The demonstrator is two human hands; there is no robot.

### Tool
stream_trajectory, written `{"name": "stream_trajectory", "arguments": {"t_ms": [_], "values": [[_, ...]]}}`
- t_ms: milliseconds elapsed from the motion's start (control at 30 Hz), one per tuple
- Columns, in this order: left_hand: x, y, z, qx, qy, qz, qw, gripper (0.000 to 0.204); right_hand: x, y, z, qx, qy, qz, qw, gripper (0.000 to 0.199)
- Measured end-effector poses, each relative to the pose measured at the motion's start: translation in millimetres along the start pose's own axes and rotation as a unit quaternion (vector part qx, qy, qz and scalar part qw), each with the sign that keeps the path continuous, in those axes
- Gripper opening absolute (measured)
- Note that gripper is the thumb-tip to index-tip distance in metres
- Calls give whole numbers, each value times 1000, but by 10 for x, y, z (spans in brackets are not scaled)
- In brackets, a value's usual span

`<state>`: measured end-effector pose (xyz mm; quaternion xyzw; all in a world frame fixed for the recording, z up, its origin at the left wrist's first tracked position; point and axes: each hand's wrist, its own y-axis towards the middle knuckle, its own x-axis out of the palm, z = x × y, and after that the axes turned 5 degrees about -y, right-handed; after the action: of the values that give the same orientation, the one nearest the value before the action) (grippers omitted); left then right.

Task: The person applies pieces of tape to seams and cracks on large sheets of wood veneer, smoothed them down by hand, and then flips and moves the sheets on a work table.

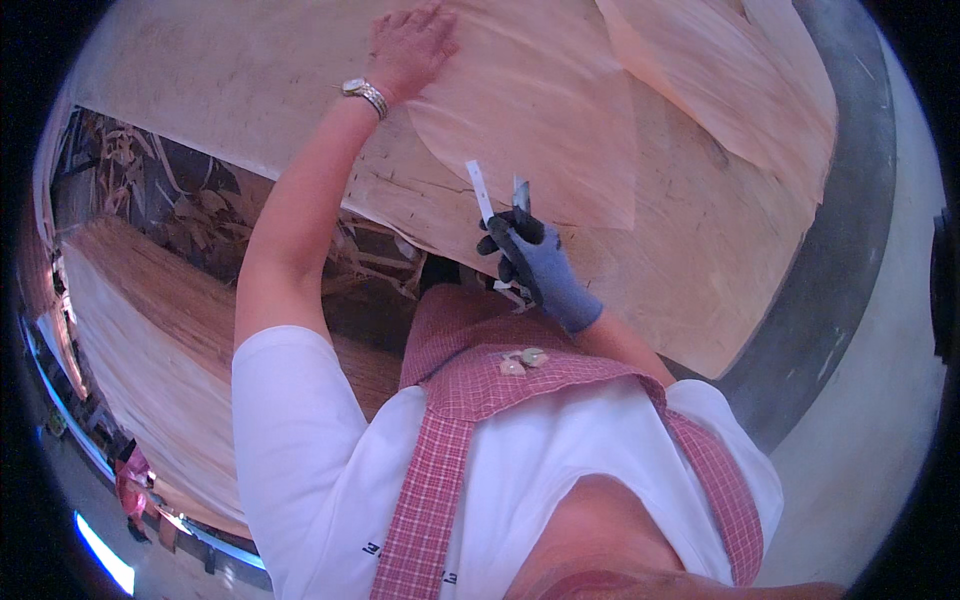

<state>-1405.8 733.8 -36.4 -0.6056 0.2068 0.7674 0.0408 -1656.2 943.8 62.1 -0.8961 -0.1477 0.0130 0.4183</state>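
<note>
My bare left hand (410,50), with a metal wristwatch (366,95) above it on the arm, lies flat on a thin pinkish wood veneer sheet (540,120), its fingers stretched out. My right hand (540,262) wears a grey-blue glove with dark fingertips and is closed near the sheet's near edge. Out of its grip stick a narrow white strip (480,190) with small dark marks and a short blade-like tool (521,196). The tool's handle is hidden in the glove. Under the veneer is a larger pale wood sheet (690,270).
More loose veneer (730,90) lies at the far right, its edge raised. Wood scraps and torn strips (200,215) fill a gap at the left, beside a stack of veneer (150,330). Another person (132,485) is at the far lower left. Grey floor (860,330) runs along the right.
</note>
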Motion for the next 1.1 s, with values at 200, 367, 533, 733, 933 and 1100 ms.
{"name": "stream_trajectory", "arguments": {"t_ms": [200, 367, 533, 733, 933, 1100], "values": [[-483, -248, 233, -47, -116, 98, 987, 42, -87, 271, 418, 19, 25, 3, 1000, 28], [-671, -1521, 1114, 59, -120, -31, 991, 52, -105, 226, 324, 26, 25, -10, 999, 28], [-856, -1664, 1392, 87, -117, -153, 977, 59, -56, 172, 234, 15, 43, 2, 999, 26], [-783, -1678, 1284, 93, -76, -165, 979, 67, -145, 84, 325, -128, -217, 61, 966, 22], [-902, -1457, 1159, 112, -69, -179, 975, 70, -668, -285, 131, -255, -413, 133, 864, 18], [-1028, -1125, 1485, 87, -69, -175, 978, 67, -1373, -519, 192, -141, 4, 185, 973, 15]]}}
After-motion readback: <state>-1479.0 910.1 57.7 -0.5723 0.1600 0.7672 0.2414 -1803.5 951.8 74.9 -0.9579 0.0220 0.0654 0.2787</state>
